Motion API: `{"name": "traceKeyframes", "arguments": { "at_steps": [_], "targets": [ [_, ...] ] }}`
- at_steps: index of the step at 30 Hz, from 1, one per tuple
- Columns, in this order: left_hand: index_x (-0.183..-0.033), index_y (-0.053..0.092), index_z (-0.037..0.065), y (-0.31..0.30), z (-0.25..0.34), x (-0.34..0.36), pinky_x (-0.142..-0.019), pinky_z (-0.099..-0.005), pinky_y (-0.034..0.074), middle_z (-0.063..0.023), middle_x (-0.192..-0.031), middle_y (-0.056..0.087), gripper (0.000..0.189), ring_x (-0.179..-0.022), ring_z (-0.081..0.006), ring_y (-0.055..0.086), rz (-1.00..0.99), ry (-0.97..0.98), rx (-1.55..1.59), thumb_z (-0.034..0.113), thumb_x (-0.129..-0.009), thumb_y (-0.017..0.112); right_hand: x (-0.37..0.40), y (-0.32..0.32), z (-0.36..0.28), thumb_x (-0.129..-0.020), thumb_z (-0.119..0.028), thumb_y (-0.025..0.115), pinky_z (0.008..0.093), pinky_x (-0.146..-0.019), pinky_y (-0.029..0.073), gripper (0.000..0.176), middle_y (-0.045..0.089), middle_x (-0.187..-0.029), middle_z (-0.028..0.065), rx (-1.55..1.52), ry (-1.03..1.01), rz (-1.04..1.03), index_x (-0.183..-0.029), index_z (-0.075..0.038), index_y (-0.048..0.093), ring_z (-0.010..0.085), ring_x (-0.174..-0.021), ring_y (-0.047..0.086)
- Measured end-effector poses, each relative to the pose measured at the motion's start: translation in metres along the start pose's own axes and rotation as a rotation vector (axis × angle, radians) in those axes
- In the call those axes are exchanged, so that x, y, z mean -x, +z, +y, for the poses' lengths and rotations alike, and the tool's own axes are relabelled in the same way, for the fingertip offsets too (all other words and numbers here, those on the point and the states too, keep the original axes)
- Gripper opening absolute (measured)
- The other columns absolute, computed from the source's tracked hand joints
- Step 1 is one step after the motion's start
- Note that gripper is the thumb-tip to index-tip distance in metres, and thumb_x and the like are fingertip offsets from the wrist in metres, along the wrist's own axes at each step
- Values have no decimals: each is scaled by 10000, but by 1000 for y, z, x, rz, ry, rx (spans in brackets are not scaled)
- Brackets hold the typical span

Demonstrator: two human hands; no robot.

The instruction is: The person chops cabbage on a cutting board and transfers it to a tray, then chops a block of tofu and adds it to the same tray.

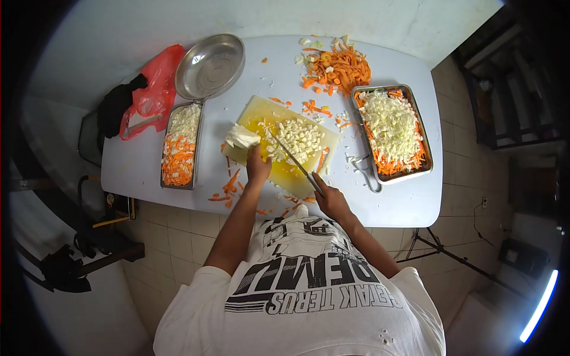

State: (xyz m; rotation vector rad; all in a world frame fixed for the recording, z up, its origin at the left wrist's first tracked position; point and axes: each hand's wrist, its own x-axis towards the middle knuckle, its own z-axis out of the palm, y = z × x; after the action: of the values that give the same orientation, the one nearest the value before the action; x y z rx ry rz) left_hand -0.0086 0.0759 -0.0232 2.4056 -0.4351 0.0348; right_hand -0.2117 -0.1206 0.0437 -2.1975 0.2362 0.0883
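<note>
Cabbage chunk (241,136): lies at the left of the cutting board (258,108), seen on my remote feed.
Left hand (258,169): fingers against the chunk; I cannot tell whether they grip it.
Chopped pieces (301,139): heaped mid-board.
Knife (291,157): slants across the heap.
Right hand (333,203): closed around the knife's handle.
Metal tray (404,177): piled with pale shreds (389,121) over orange shreds (389,167).

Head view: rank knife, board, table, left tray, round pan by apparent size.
1. Table
2. Board
3. Round pan and left tray: too alike to rank
4. Knife
</note>
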Motion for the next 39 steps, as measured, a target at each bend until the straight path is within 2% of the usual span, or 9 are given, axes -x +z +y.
{"name": "traceKeyframes", "arguments": {
  "at_steps": [2,4,11,17,23,28,31,37,39],
  "targets": [
    [-1102,582,6,7,3,10,-779,-412,500,-183,-947,621,326,-898,-354,610,0,-37,5,112,-810,681,-3,1,-2,-885,-133,562,514,-660,512,608,637,-738,252,32,12,-24,-1453,-151,345,436,-694,634],
    [-1031,616,5,14,7,6,-746,-404,509,-173,-919,633,248,-860,-338,626,50,-58,79,100,-811,680,-6,2,-8,-888,-138,555,520,-675,511,600,643,-770,274,50,38,-64,-1451,-141,348,452,-731,635],
    [-892,663,11,32,-2,-13,-682,-366,524,-133,-813,678,139,-738,-274,668,42,-165,282,108,-802,703,-11,4,-8,-885,-129,562,517,-646,510,620,634,-726,260,44,57,2,-1460,-147,330,449,-681,627],
    [-843,657,11,13,-3,2,-664,-352,519,-118,-755,672,139,-714,-270,666,-4,-157,171,118,-787,725,-7,-5,-9,-894,-138,552,518,-638,508,617,626,-723,249,117,31,-35,-1465,-153,318,427,-680,630],
    [-834,664,15,14,2,0,-694,-371,512,-127,-796,664,112,-763,-278,659,4,-152,171,92,-774,718,-7,8,-13,-902,-147,538,512,-621,515,630,628,-724,237,197,25,-103,-1480,-159,285,417,-664,635],
    [-880,684,14,23,-5,-3,-715,-376,510,-134,-816,668,140,-776,-293,655,113,-113,198,63,-753,716,-12,20,-8,-891,-128,537,519,-586,504,693,635,-733,255,319,83,-173,-1504,-166,215,423,-644,635],
    [-905,691,16,25,-6,-3,-716,-375,512,-138,-828,668,150,-778,-292,656,96,-94,192,57,-762,711,-11,27,-6,-913,-129,496,491,-614,530,679,641,-765,239,291,99,-195,-1514,-162,181,397,-681,651],
    [-892,684,19,18,-4,-2,-698,-369,512,-136,-835,662,114,-769,-281,658,26,-119,191,50,-785,706,-33,44,5,-893,-116,522,512,-631,519,641,644,-758,258,148,22,-104,-1474,-142,252,417,-690,648],
    [-890,676,17,23,-2,-4,-691,-364,510,-136,-826,658,106,-763,-279,658,20,-122,185,41,-790,698,-40,47,2,-898,-141,537,527,-649,514,595,639,-734,260,83,75,-91,-1442,-127,297,443,-678,634]
  ]
}}
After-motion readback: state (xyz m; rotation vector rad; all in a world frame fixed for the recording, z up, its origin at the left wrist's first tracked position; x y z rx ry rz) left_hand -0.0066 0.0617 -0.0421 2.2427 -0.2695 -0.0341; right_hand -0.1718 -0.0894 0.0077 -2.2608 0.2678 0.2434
